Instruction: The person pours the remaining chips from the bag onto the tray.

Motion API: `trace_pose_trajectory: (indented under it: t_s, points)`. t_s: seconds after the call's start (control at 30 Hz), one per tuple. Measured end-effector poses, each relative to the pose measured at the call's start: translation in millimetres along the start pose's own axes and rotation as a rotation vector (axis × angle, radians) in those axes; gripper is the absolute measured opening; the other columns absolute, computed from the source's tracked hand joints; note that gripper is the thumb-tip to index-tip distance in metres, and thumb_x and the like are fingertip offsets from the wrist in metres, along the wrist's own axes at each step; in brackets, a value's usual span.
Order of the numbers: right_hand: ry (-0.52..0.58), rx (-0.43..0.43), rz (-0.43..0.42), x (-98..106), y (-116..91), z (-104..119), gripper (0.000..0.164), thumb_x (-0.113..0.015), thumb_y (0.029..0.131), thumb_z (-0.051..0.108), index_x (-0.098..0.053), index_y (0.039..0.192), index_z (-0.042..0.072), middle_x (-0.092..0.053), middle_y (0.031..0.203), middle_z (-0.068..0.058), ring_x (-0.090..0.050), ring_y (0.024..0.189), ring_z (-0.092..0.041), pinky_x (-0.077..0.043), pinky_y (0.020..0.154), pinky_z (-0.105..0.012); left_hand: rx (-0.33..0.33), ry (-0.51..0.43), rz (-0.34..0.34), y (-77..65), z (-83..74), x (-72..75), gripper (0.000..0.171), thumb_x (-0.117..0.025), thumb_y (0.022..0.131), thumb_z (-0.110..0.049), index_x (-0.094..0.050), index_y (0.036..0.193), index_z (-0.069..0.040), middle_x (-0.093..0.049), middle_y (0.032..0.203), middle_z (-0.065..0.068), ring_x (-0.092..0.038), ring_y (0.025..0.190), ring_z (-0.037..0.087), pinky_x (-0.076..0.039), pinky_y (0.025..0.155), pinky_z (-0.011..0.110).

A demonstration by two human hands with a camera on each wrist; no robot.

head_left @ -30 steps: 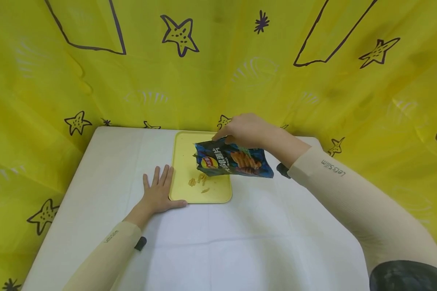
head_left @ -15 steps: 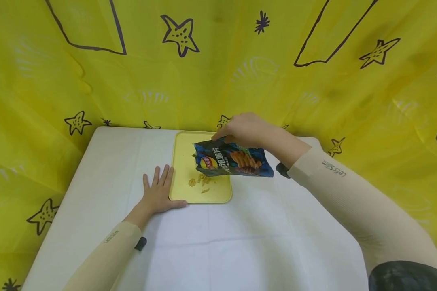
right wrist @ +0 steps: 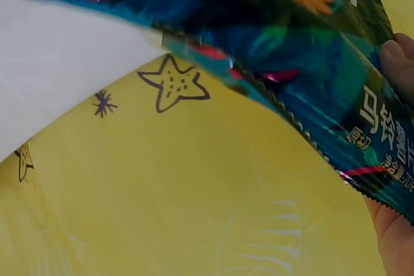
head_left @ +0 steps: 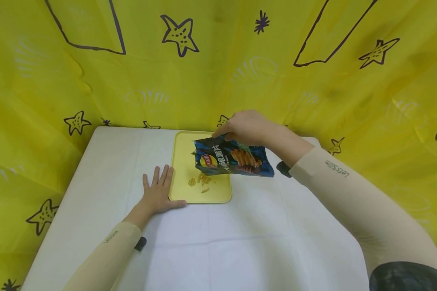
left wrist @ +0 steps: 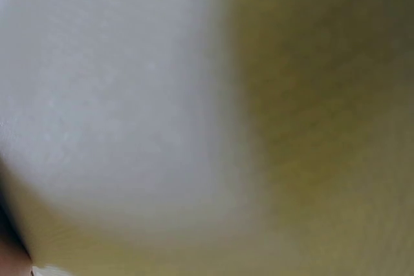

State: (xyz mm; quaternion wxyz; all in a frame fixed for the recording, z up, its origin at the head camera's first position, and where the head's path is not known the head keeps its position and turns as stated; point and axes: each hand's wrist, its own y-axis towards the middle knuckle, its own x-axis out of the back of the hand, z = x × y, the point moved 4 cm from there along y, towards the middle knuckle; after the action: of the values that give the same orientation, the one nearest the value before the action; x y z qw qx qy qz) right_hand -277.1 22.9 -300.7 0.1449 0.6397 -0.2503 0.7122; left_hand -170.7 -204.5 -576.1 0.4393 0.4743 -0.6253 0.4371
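Note:
My right hand (head_left: 245, 127) pinches the upper edge of a dark blue bag of potato chips (head_left: 236, 158) above a pale yellow tray (head_left: 183, 155). The bag lies on its side in the air, its torn end pointing left over the tray. Several ridged chips (head_left: 204, 179) and crumbs lie on the tray below that end. In the right wrist view, the thumb (right wrist: 400, 63) presses the shiny bag (right wrist: 278, 63). My left hand (head_left: 157, 197) lies spread against the tray's left edge, thumb along the near corner. Only blur shows in the left wrist view.
A white cloth covers the table (head_left: 218, 246). Close behind it hangs a yellow curtain (head_left: 211, 81) printed with starfish, and the curtain also runs along both sides.
A few more pieces of chip have come onto the tray under the bag. My right hand has risen slightly with the bag. The left hand and tray stay in place.

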Motion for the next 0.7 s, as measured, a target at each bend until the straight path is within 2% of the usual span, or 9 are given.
trace_pose_trajectory:
  t_s: [0.1,0.3,0.53,0.7]
  points:
    - [-0.007,0.005,0.001,-0.6,0.0,-0.8,0.032,-0.060,0.089,0.020,-0.063,0.116,0.038,-0.065,0.099,0.015,-0.053,0.067,-0.009,-0.045,0.061,-0.023,-0.003,0.005,0.001,0.0,-0.2,0.4,0.129,-0.032,0.056,-0.094,0.007,0.147,-0.011,0.008,0.154,0.009,0.014,0.137,0.036,0.016,0.097,0.064]
    - [-0.019,-0.010,-0.008,-0.3,1.3,-1.2,0.033,-0.059,0.090,0.020,-0.062,0.115,0.041,-0.064,0.085,0.013,-0.049,0.060,-0.013,-0.042,0.052,-0.025,-0.007,-0.006,-0.005,-1.3,-1.0,3.2,0.129,-0.034,0.057,-0.093,0.005,0.148,-0.009,0.006,0.154,0.010,0.013,0.137,0.036,0.014,0.097,0.065]
    - [-0.038,0.007,0.024,-2.3,2.0,1.7,0.034,-0.058,0.091,0.016,-0.063,0.115,0.039,-0.064,0.100,0.015,-0.054,0.073,-0.008,-0.046,0.066,-0.025,-0.021,-0.016,-0.017,-1.7,-1.6,4.4,0.130,-0.036,0.057,-0.092,0.004,0.148,-0.008,0.003,0.154,0.012,0.010,0.137,0.038,0.012,0.097,0.066]
    - [-0.024,-0.006,0.017,-1.2,2.0,1.4,0.031,-0.058,0.091,0.020,-0.063,0.116,0.039,-0.064,0.097,0.014,-0.053,0.069,-0.009,-0.045,0.061,-0.024,-0.020,0.000,-0.025,-0.7,-1.1,3.5,0.130,-0.033,0.057,-0.093,0.005,0.148,-0.009,0.004,0.154,0.011,0.010,0.137,0.037,0.012,0.097,0.066]
